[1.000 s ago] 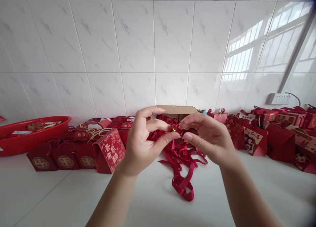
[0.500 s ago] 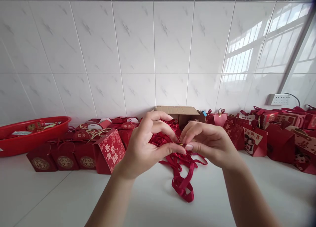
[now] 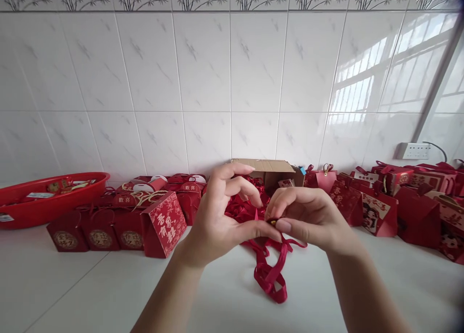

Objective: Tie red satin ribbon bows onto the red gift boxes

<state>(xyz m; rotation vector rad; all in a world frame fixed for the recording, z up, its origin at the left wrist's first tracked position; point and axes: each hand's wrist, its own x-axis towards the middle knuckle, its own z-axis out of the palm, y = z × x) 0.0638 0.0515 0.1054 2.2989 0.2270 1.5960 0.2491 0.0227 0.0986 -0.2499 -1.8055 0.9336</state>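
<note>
My left hand (image 3: 221,214) and my right hand (image 3: 308,217) meet in mid-air above the counter. Between their fingertips is a small dark red piece (image 3: 271,221) with a gold spot, too small to name exactly. The right thumb and fingers pinch it. My left thumb presses along its lower edge, while two left fingers arch above with a gap under them. Behind and below the hands lies a tangled heap of dark red satin ribbon (image 3: 270,277), one loop trailing toward me. The hands cover part of the heap.
Behind the ribbon stands an opened cardboard box (image 3: 263,165). Red gift boxes (image 3: 165,226) with gold or white lettering line the left side, and more red gift boxes (image 3: 379,212) the right. A red plastic basin (image 3: 47,207) is far left. A socket strip (image 3: 415,151) is on the tiled wall.
The view has tilted up slightly, and everything sits a little lower and further right. Both hands keep together at the small piece, whose gold spot is turned a little differently.
</note>
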